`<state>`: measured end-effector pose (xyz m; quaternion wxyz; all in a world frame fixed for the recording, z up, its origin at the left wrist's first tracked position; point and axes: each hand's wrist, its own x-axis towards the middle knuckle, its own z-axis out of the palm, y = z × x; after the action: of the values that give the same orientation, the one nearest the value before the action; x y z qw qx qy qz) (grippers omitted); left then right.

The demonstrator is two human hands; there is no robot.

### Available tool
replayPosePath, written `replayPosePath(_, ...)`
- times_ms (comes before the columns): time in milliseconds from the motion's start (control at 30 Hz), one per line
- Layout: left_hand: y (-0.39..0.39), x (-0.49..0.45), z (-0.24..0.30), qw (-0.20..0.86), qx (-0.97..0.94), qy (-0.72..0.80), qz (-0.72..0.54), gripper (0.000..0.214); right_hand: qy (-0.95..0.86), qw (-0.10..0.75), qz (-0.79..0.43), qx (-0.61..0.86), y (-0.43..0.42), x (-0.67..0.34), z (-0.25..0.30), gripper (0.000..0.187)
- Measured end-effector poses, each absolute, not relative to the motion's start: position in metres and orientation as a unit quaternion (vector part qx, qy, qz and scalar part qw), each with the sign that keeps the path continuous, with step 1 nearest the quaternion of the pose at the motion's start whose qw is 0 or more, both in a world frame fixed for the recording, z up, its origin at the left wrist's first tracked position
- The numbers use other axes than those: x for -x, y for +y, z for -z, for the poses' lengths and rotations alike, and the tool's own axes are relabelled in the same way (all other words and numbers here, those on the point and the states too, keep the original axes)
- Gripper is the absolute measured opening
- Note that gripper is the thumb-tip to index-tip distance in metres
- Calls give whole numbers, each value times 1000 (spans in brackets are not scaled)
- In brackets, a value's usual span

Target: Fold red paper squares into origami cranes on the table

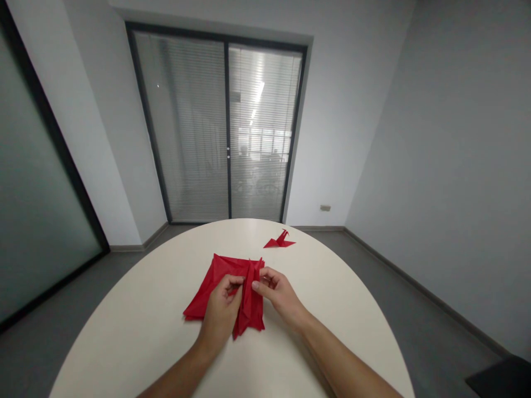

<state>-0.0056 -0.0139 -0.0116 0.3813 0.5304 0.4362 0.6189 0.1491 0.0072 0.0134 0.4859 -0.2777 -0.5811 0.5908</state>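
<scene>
Folded red paper (213,279) lies mid-way across the table (352,309), toward the near edge. The left hand (219,312) and right hand (279,293) each pinch its central ridge, fingers closed on it. Judgement: keep layers aligned, crease slowly. A paper crane (281,241) sits near the far edge.

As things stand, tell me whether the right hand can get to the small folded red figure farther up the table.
Probably yes. The right hand is pinching the large red paper and would have to let go, but only bare table lies between it and the small folded figure.
</scene>
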Motion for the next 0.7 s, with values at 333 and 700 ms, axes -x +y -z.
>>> replayPosePath(333, -14, 6, 10, 322, -521, 464, -640, 15, -561, 479, -625, 254, 10, -149, -9, 36)
replayPosePath(700, -18, 5, 5, 367, -506, 454, -635, 24, -481, 501, -671, 258, 3, -150, -22, 44)
